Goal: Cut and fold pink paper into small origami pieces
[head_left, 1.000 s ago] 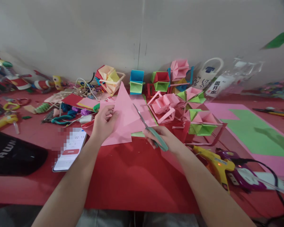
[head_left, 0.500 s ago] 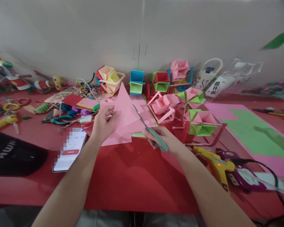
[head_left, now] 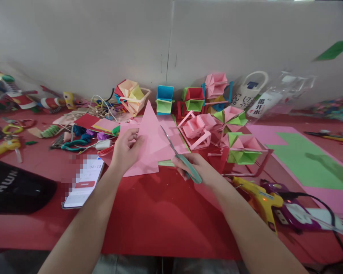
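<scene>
My left hand (head_left: 127, 151) is closed on a sheet of pink paper (head_left: 151, 131), pinching it at its left side; the upper part stands up in a pointed triangle. In my right hand (head_left: 194, 166) are scissors (head_left: 188, 167) with green handles. Their blades look closed and point up and left, close to the paper's right edge; whether they touch it I cannot tell. More pink sheets (head_left: 175, 146) and a green one lie flat beneath the held paper.
Folded paper models (head_left: 198, 125) stand behind and to the right. A yellow glue gun (head_left: 260, 201) rests beside a purple power strip (head_left: 294, 213) with a black cord. At left are a phone (head_left: 82, 186), a black container (head_left: 20, 186) and craft scraps. Pink and green sheets (head_left: 311, 160) lie right.
Almost nothing differs. Both hands keep their grip and place, and the view has shifted very slightly.
</scene>
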{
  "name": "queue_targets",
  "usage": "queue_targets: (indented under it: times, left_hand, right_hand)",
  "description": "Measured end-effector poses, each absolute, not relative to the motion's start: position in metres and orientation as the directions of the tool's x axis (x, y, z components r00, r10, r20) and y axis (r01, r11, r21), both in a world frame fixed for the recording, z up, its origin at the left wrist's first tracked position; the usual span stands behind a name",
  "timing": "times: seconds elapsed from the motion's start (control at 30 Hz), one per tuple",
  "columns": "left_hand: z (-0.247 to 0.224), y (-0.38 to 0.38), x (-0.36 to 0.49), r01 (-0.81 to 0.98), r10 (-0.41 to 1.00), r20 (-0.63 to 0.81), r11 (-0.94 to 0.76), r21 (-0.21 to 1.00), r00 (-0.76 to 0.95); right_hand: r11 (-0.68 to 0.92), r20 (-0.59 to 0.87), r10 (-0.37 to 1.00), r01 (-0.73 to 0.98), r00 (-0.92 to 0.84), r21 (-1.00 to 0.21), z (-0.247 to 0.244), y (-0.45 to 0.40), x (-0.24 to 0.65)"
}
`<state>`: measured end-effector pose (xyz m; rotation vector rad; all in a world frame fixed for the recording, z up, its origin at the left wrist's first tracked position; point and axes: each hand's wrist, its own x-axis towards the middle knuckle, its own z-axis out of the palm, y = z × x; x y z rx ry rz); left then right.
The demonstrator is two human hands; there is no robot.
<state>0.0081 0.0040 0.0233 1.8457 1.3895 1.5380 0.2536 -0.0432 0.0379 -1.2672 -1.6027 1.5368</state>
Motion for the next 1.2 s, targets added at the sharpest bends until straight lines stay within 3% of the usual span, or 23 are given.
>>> queue_targets:
  times: [0.77, 1.2]
  left_hand:
    - [0.0214, 0.0049, 0.0071, 0.396, 0.861, 0.5, -0.429, 0.812, -0.091]
    - [0.0246, 0.0043, 0.0036, 0.268, 0.901, 0.419, -0.379, 0.886, -0.111]
  right_hand:
    - [-0.067, -0.152, 0.921, 0.238, -0.359, -0.969, 0.0356, -0.0444, 0.2514]
    - [-0.091, -0.164, 0.913, 0.205, -0.373, -0.974, 0.0357, -0.0439, 0.2542]
